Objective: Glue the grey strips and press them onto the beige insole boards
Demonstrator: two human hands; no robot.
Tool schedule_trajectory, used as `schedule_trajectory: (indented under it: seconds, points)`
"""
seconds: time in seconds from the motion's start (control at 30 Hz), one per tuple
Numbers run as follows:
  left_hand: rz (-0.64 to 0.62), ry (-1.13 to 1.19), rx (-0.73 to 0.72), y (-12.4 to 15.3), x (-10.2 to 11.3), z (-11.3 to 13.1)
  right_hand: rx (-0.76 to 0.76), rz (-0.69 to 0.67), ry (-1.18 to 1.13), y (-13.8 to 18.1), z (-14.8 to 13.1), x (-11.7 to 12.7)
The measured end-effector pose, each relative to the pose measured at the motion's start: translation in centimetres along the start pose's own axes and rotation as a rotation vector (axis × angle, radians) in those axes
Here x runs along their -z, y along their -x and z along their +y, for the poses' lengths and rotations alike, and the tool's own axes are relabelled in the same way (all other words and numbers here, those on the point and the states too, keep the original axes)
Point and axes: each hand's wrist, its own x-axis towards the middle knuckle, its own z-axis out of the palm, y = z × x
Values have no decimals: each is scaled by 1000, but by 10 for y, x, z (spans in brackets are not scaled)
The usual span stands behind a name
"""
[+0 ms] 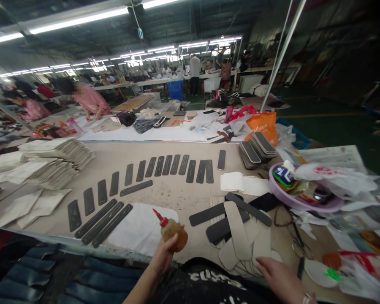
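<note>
The left hand [168, 248] is wrapped around a bottle [176, 237], held above the desk's [169, 195] near edge, red nozzle tilted up. The right hand [278, 272], fingers extended and gripping nothing visible, is beside pale strips [237, 230]. Dark strips [114, 183] form an arc across the stained, brownish surface; a purple basin [273, 191] sits at right. Beyond, a co-worker [93, 100] leans over white sheeting [120, 134] under tube lights [82, 20].

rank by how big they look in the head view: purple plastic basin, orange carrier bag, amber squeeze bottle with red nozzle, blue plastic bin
Largest: purple plastic basin
Middle: orange carrier bag and amber squeeze bottle, too alike to rank
Smallest: blue plastic bin, far back
</note>
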Motion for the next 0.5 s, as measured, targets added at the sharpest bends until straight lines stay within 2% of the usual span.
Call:
schedule_trajectory:
  seconds: [0.07, 0.1, 0.2, 0.27, 0.37, 0.5]
  points:
    - [-124, -40, 28, 2, -17, -3, 37, -192, 0, -7, -17, -24]
    - [-188, -58, 42, 1, -25, -5, 36, -279, -86, -9, -26, -41]
    - [-395, -127, 62, -2, -49, -9, -119, -578, -440, -11, -47, -93]
    - [-518, -226, 44, -8, -64, -9, -110, -684, -691, -9, -52, -117]
    - [-663, -415, 28, -19, -79, -5, -72, -664, -925, -7, -53, -129]
    - [-846, -700, -15, -45, -78, -3, -105, -481, -997, -9, -43, -118]
